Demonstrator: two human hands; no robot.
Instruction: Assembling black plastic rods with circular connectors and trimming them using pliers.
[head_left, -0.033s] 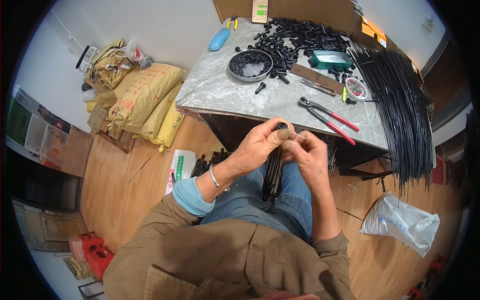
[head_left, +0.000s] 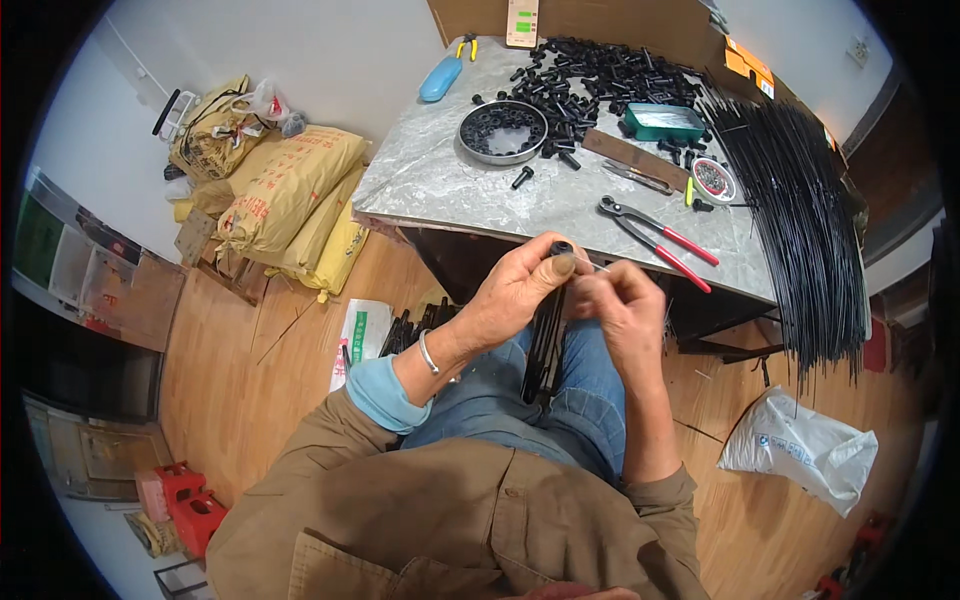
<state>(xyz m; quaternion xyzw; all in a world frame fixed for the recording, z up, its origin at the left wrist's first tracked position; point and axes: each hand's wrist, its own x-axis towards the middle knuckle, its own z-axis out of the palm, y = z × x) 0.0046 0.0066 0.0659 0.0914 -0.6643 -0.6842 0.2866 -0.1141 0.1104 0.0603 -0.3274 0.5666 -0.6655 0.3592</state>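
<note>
Over my lap, my left hand (head_left: 527,284) is closed around the top of a bundle of black rods (head_left: 544,350). The bundle has a round black head (head_left: 561,249) that sticks out above my thumb, and its rods hang down between my thighs. Close on the right, my right hand (head_left: 625,303) has its fingers pinched together. A thin pale strand (head_left: 597,266), like wire or thread, runs from beside the head toward these fingers. The fingertips are blurred, and the strand's end is hidden there.
On the grey table (head_left: 420,185) lie a heap of black bolt-like parts (head_left: 610,75), a round metal dish (head_left: 503,157) of small black rings, red-handled pincers (head_left: 655,243), a green box (head_left: 663,121) and many long black rods (head_left: 800,230). Yellow sacks (head_left: 290,190) stand left; a white bag (head_left: 800,445) lies right.
My right hand has shifted a little to the right, away from the round head. The left hand keeps its hold on the rod bundle, nearly in place.
</note>
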